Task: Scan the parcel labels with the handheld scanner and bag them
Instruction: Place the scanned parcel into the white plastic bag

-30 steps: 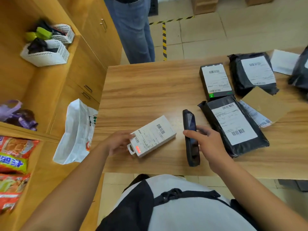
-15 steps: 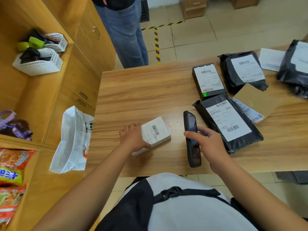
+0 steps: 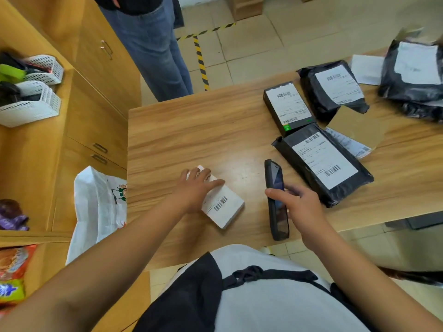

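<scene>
Under both hands runs a wooden table (image 3: 191,130); beyond it are a tiled floor (image 3: 263,44) and striped yellow-black tape (image 3: 200,56), where a person in jeans (image 3: 153,49) stands. The left hand (image 3: 199,188) lies with straight fingers on the white box (image 3: 225,209). Just right of it, the right hand (image 3: 302,209) grasps the scanner (image 3: 274,178). Past the scanner lie a black mailer (image 3: 323,161), a black box (image 3: 287,107) and another mailer (image 3: 333,89), all with barcode labels whose print is too small to read. Left of the white box, a white bag (image 3: 96,207) sits by the table's edge, beside a wooden cabinet (image 3: 96,104).
</scene>
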